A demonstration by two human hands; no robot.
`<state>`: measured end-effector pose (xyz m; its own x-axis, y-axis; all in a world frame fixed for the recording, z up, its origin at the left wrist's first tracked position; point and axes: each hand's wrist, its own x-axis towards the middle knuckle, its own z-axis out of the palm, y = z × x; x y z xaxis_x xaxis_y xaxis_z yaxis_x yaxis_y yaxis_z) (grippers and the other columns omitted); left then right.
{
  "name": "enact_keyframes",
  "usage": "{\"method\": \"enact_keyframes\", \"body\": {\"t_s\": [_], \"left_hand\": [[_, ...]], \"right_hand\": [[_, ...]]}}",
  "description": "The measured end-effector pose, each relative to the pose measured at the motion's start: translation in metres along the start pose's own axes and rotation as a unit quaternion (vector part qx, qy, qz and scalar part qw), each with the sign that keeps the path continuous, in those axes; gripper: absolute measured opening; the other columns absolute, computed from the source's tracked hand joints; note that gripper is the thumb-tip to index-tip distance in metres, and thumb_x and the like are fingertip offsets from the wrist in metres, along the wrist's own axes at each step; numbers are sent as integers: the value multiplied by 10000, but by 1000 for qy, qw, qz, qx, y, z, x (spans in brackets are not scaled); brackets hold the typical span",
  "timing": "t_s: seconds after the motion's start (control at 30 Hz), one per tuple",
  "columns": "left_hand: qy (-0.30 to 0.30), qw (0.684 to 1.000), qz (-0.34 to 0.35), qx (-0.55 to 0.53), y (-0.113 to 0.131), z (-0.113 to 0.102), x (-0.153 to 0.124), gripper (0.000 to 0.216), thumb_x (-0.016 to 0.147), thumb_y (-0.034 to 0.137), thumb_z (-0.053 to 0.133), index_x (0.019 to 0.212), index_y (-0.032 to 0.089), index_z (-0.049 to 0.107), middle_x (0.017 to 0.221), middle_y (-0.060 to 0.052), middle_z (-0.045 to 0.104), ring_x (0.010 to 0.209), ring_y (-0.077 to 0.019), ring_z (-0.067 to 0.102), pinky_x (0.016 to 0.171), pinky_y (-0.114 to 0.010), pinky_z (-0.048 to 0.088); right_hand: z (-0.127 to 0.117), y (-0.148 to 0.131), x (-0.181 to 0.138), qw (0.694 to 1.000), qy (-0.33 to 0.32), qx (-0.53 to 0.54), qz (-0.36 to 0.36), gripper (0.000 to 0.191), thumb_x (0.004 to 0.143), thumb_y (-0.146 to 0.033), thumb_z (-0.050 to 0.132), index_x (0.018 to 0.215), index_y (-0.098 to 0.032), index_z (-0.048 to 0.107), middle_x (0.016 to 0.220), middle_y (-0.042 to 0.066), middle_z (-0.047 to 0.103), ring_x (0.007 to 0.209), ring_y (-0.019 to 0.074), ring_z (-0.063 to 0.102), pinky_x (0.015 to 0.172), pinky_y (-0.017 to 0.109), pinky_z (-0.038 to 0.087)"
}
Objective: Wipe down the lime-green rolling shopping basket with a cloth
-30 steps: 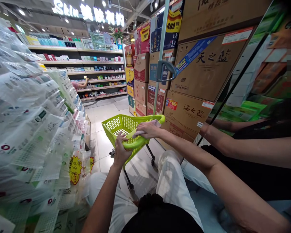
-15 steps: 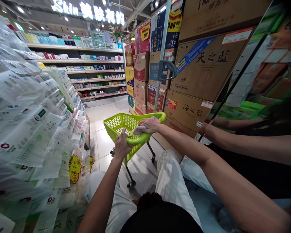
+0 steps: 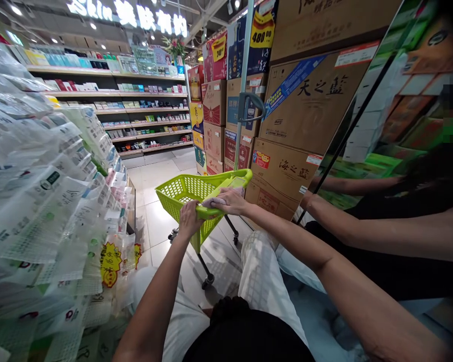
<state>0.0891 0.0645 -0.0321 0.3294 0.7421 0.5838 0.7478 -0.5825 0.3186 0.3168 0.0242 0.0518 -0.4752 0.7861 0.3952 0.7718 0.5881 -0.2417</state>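
A lime-green plastic shopping cart (image 3: 208, 227) stands before my knees, its lattice basket on dark legs with casters. My left hand (image 3: 190, 218) is wrapped round the near left corner of its handle rim. A pale lilac-grey cloth (image 3: 213, 202) lies under my right hand (image 3: 231, 200), which presses it onto the handle, right of my left hand. Part of the cloth shows beyond the knuckles too. My right palm and the handle under it are hidden.
Plastic-wrapped packs (image 3: 53, 201) are piled high on the left. Stacked cartons (image 3: 294, 166) line the right, beside a metal pole (image 3: 245, 60) with a grey handle. A mirror-like panel (image 3: 362, 125) reflects my arm. Stocked shelves (image 3: 151, 93) stand beyond the tiled floor (image 3: 151, 176).
My right hand and the cloth have shifted slightly left and down along the handle. The handle has tipped, showing more of its inner face. My left hand still grips the corner.
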Motion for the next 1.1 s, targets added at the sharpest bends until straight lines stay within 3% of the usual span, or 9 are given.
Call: {"method": "enact_keyframes", "body": {"t_s": [0.17, 0.33, 0.43, 0.7, 0.77, 0.87, 0.93, 1.0, 1.1], "left_hand": [[-30, 999, 5, 22, -6, 1, 10, 413, 714, 249, 798, 1039, 249, 543, 1140, -104, 649, 1166, -333, 574, 958, -439, 515], [-8, 999, -43, 30, 10, 17, 15, 353, 756, 241, 756, 1026, 251, 528, 1105, -107, 640, 1152, -329, 566, 957, -445, 514], [-5, 998, -50, 34, 12, 18, 13, 335, 766, 246, 748, 1013, 249, 521, 1097, -106, 635, 1155, -328, 559, 977, -451, 504], [-16, 999, -33, 31, 23, 19, 4, 428, 728, 219, 776, 1078, 243, 532, 1146, -96, 620, 1200, -335, 516, 981, -457, 498], [-11, 999, -31, 33, 33, 26, 5, 408, 742, 226, 770, 1076, 241, 537, 1138, -96, 621, 1189, -335, 514, 1002, -477, 482], [2, 999, -35, 38, 45, 35, 9, 392, 744, 242, 774, 1063, 238, 546, 1121, -98, 622, 1153, -333, 526, 1053, -511, 441], [17, 998, -47, 39, 50, 39, 10, 379, 746, 253, 772, 1055, 238, 553, 1102, -101, 624, 1130, -339, 535, 1071, -532, 417], [30, 997, -56, 36, 52, 41, 10, 367, 751, 258, 764, 1056, 240, 561, 1086, -107, 623, 1120, -348, 540, 1067, -541, 408], [33, 997, -54, 36, 52, 41, 10, 403, 730, 257, 771, 1075, 238, 562, 1109, -114, 618, 1132, -358, 529, 1057, -538, 403]], "right_hand": [[-11, 21, 2, 1000, 14, -8, 5, 265, 983, -379, 592, 852, -230, 767, 929, 57, 756, 1080, 232, 568, 1000, 360, 406], [16, -32, 7, 982, 49, -54, 176, 323, 982, -358, 570, 785, -186, 759, 845, 90, 746, 932, 236, 609, 937, 389, 381], [23, -48, 7, 975, 70, -69, 200, 298, 968, -367, 585, 802, -198, 765, 856, 81, 756, 935, 236, 620, 930, 381, 373], [-16, 37, 1, 998, 23, -53, 30, 375, 939, -416, 615, 649, -208, 731, 832, 66, 746, 900, 211, 621, 1056, 395, 356], [-19, 46, 0, 998, 32, -49, 32, 338, 914, -384, 628, 644, -211, 734, 844, 73, 751, 965, 232, 622, 1063, 405, 358], [-9, 30, -6, 992, 45, -44, 107, 351, 928, -389, 598, 665, -206, 741, 828, 78, 746, 928, 239, 618, 986, 405, 398], [6, 6, -16, 982, 85, -37, 163, 361, 956, -411, 570, 722, -203, 749, 848, 80, 738, 921, 242, 607, 971, 413, 398], [24, -16, -27, 962, 179, -29, 204, 330, 979, -410, 552, 814, -208, 754, 933, 91, 734, 1037, 267, 583, 1043, 445, 358], [41, -26, -35, 929, 293, 36, 222, 285, 999, -421, 541, 987, -236, 758, 1170, 101, 696, 1242, 287, 493, 1147, 460, 298]]}}
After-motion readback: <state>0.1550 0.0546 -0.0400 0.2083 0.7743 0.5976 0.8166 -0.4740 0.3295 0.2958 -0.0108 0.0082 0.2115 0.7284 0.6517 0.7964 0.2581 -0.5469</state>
